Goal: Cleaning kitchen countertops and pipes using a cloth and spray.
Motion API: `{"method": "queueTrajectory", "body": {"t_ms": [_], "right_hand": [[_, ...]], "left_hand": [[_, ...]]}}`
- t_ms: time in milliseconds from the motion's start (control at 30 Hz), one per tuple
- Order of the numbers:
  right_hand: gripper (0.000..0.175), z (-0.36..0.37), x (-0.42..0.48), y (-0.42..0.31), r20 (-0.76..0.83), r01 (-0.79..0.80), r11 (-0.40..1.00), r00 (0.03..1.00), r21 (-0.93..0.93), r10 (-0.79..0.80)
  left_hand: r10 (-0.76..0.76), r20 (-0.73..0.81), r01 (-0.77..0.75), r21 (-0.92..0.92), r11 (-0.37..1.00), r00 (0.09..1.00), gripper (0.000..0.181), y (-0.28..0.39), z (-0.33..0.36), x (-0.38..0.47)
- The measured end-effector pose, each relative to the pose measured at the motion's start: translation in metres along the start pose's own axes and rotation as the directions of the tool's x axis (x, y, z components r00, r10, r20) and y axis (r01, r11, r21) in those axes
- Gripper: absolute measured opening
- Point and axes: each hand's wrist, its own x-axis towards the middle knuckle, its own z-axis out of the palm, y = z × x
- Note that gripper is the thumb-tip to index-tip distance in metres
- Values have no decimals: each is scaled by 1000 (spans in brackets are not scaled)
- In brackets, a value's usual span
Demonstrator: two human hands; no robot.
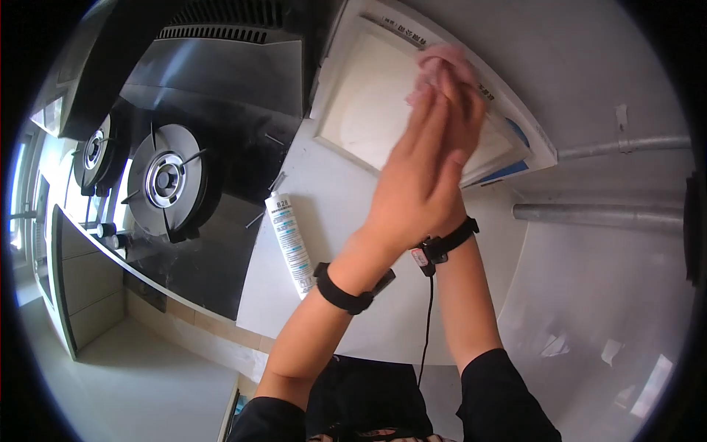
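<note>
My left hand point(411, 177) and my right hand point(467, 130) are pressed together above a pale framed panel point(362, 83). A crumpled pink cloth point(450, 58), blurred by motion, is bunched at the fingertips. My right hand grips it; the left lies across the right, its fingers against the cloth's near edge. Whether the left also grips it is hidden by the overlap. The panel rests at a slant on the white countertop, with a strip bearing writing along its far side. To the left of my forearms lies a white sealant cartridge point(290, 243), nozzle end towards the hob.
A black glass gas hob point(221, 254) with two burners point(165, 179) adjoins the countertop point(381, 326) on the left. Above it hangs a dark range hood point(116, 61). Metal pipes point(596, 216) run along the grey wall at right. A black cable point(428, 331) hangs from my right wrist strap.
</note>
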Motion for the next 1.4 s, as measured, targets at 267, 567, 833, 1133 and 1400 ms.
{"method": "queueTrajectory", "body": {"t_ms": [267, 567, 833, 1133, 1400], "right_hand": [[49, 19, -5, -38, 178, -57, 983, 984, 174, 26], [24, 42, -95, -54, 582, -71, 958, 805, 277, -109], [42, 4, -53, -45, 524, -77, 943, 844, 324, -111], [48, 42, 5, -38, 158, 140, 921, 965, 364, -209], [41, 64, -81, -68, 649, 106, 980, 736, 170, -193]], "left_hand": [[-192, -150, 181, -84, 980, 970, 63, -35, -24, -16], [-586, -349, 607, -59, 792, 731, 55, -88, -15, -91], [-445, -306, 388, -230, 892, 842, 56, -40, -17, -68], [-184, -334, 165, -85, 983, 925, 57, -40, -34, -2], [-554, -426, 601, -28, 799, 715, 48, -99, -40, -65]]}}
